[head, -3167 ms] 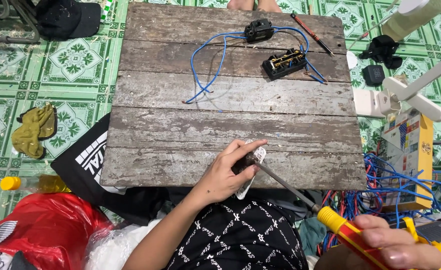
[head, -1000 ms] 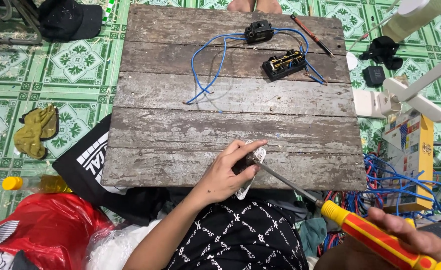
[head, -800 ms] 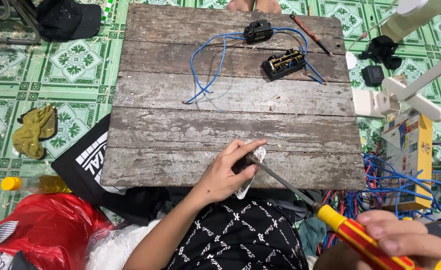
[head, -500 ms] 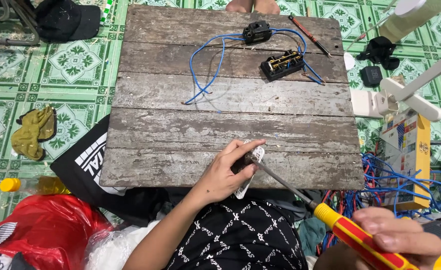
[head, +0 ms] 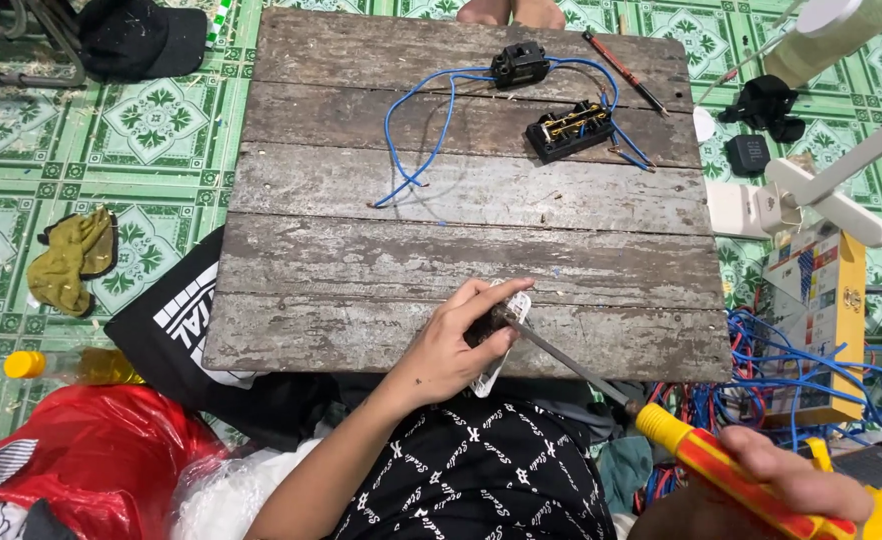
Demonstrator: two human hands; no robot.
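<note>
Down at the near edge of the weathered plank table (head: 361, 260), the left hand (head: 451, 345) is curled around a small white switch plate (head: 504, 340), pinning it against the wood at about six o'clock of the board. The right hand (head: 786, 485), low at five o'clock and well apart from the left, is closed around the red-and-yellow handle of a long screwdriver (head: 721, 470); its thin metal shaft runs up toward ten o'clock and its tip meets the plate just beside the left thumb.

At twelve o'clock on the table sits a black socket body (head: 519, 64), and just beside it, toward one o'clock, an open black terminal block (head: 569, 130) with brass contacts showing. Blue wires (head: 431, 140) loop between them and trail toward the centre of the board. A slim red-handled tool (head: 624, 70) lies near the far right corner. On the green tiled floor at nine o'clock lies an olive cloth (head: 73, 258); a red plastic bag (head: 91, 450) bulges at seven o'clock.
</note>
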